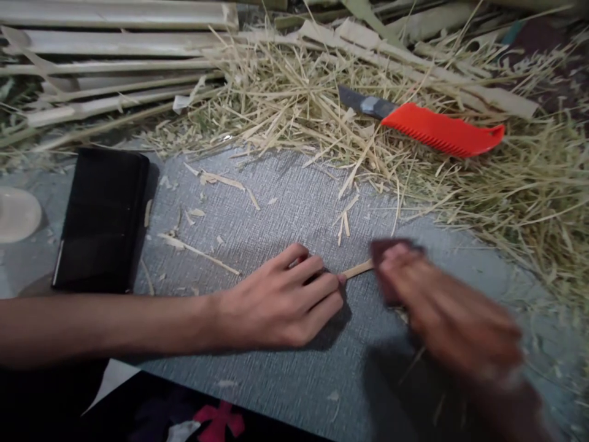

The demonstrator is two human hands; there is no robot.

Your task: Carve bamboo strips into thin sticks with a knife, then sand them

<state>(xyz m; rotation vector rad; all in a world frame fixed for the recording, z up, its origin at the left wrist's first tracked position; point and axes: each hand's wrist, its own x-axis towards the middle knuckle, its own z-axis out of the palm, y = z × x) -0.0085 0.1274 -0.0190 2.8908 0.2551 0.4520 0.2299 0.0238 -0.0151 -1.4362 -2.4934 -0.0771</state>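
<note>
step: dark pad (384,288) seemingly rubbing thin strip (358,269) | left hand (285,301): grip closed on strip, over grey surface (285,202) | right hand (446,307): blurred, grip closed on pad | next calls for: steady strip, even pressure

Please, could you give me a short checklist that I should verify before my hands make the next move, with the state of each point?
1. Left hand has its fingers on the thin strip: ok.
2. Right hand has hold of the brown piece: ok, though motion blurs both.
3. Knife lies apart from both hands: ok, it is on the straw-like shavings beyond them.
4. Grey surface is free of loose scraps: not ok, several lie on it.
5. Strip's right end is sound: cannot tell, the brown piece hides it.
</note>
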